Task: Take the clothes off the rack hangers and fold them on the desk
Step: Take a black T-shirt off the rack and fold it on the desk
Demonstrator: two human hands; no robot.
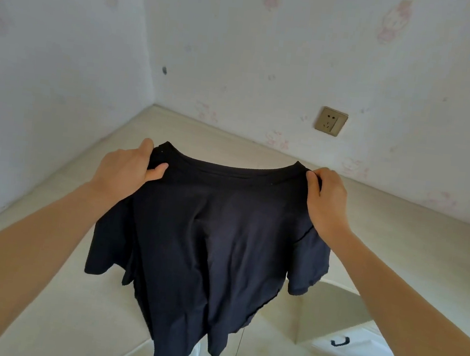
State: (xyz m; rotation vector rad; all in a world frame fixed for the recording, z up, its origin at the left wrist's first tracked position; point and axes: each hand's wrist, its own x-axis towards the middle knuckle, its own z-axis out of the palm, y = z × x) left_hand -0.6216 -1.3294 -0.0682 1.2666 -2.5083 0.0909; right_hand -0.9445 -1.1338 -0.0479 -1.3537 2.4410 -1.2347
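Holding a dark T-shirt (215,234) up by its shoulders, the left hand (128,164) pinches the fabric just beside one end of the neckline and the right hand (327,199) pinches it beside the other, so the collar stretches taut between them and the body and sleeves hang straight down. The shirt is off any hanger and hangs in the air over the pale tabletop (399,227) in the wall corner, not yet resting on it. This spread grip probably serves to lay it down flat for folding.
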